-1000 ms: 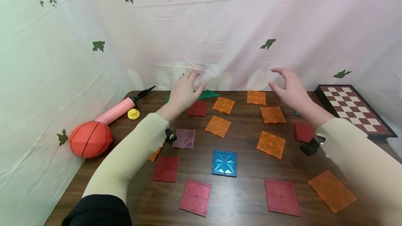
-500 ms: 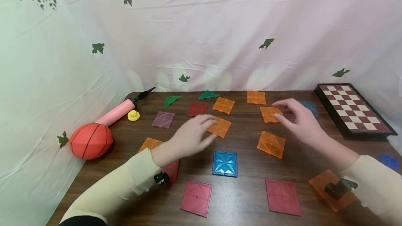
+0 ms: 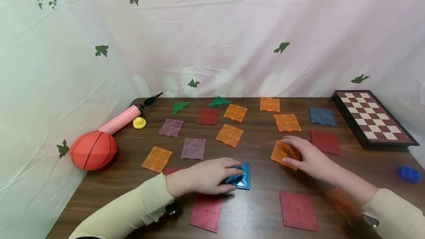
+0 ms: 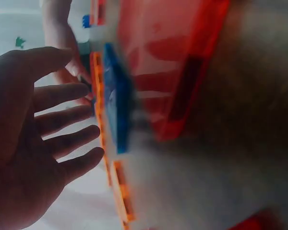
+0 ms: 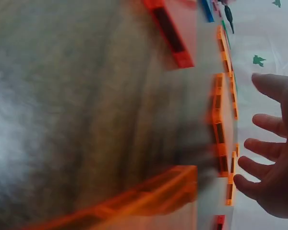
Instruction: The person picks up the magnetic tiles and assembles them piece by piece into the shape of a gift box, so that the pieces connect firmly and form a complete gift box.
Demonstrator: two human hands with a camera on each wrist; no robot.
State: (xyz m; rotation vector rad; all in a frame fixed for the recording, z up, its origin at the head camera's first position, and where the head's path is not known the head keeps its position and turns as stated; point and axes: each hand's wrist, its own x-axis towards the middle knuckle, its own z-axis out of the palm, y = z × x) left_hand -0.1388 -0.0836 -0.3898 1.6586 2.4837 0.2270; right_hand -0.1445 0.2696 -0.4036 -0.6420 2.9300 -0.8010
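Observation:
My left hand (image 3: pixel 207 177) hovers low over a shiny blue magnetic tile (image 3: pixel 245 175) with a star pattern, covering its left side. In the left wrist view its fingers (image 4: pixel 69 117) are spread and loosely bent, with a gap between them and the blue tile (image 4: pixel 116 103). My right hand (image 3: pixel 310 158) is over an orange square magnetic tile (image 3: pixel 278 152), hiding part of it. In the right wrist view these fingers (image 5: pixel 261 148) are apart and grip nothing; an orange tile (image 5: pixel 221 124) stands beside them. Whether a fingertip touches either tile cannot be told.
Red tiles (image 3: pixel 299 209), purple tiles (image 3: pixel 194 148) and green triangles (image 3: pixel 219 101) lie about the table. A chessboard (image 3: pixel 375 117) and blue block (image 3: pixel 409 173) are at right. At left sit a red ball (image 3: pixel 93 150), pink pump (image 3: pixel 121 119) and yellow duck (image 3: pixel 139 122).
Both hands have come down and nearer from the back of the table. The left has reached the blue tile, the right an orange tile. The tiles themselves look unmoved.

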